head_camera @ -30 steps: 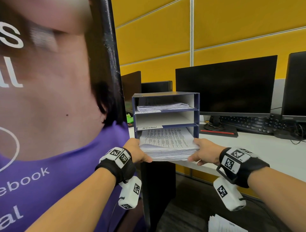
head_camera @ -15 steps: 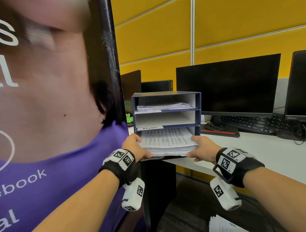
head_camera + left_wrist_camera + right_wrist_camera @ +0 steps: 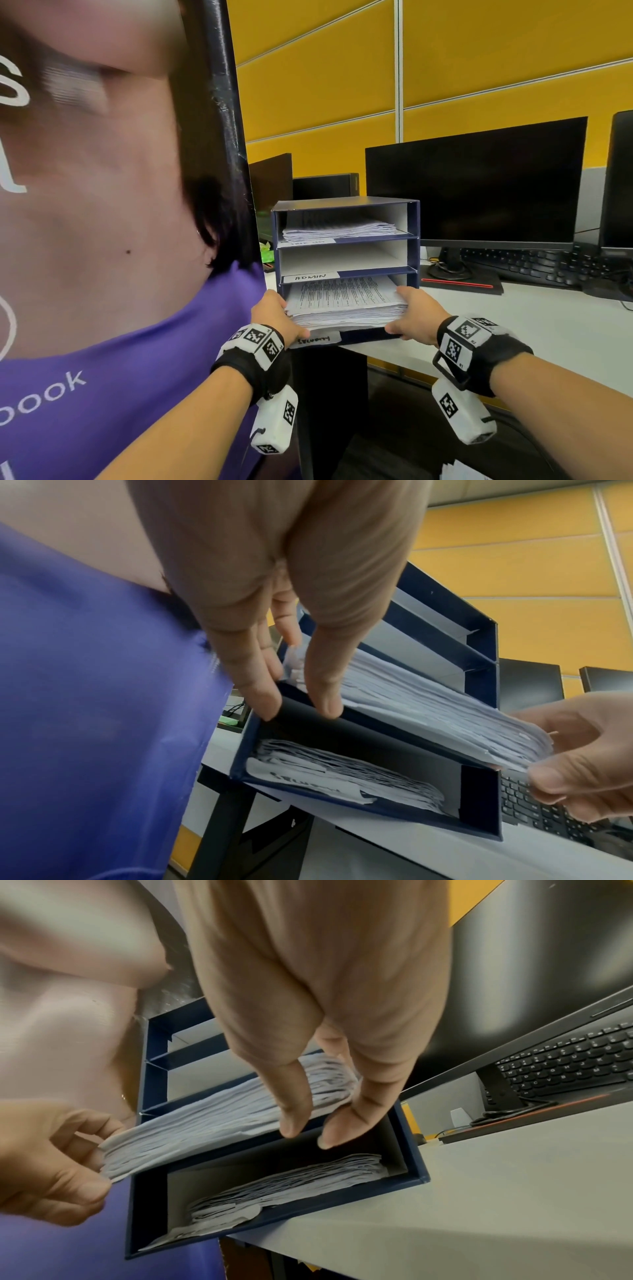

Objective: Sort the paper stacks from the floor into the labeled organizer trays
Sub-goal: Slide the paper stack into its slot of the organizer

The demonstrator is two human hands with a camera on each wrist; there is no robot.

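A thick white paper stack [image 3: 342,298] lies partly inside the third tray of the blue organizer [image 3: 412,236], just under the "ADMIN" label, its front edge sticking out. My left hand [image 3: 274,315] holds the stack's left front corner and my right hand [image 3: 414,315] holds its right front corner. In the left wrist view the stack [image 3: 428,710] rests on the shelf, with my right hand [image 3: 582,750] pinching its corner. The right wrist view shows my left hand [image 3: 61,1150] pinching the other corner. Papers [image 3: 342,772] fill the bottom tray; another pile [image 3: 339,228] sits in the top tray.
The organizer stands on the corner of a white desk [image 3: 548,325]. A black monitor [image 3: 476,181] and keyboard [image 3: 534,265] are to its right. A tall printed banner [image 3: 102,240] stands close on the left. More papers [image 3: 459,472] lie on the floor below.
Both hands have moved forward and the stack has slid deeper into the third tray; less of it overhangs the front.
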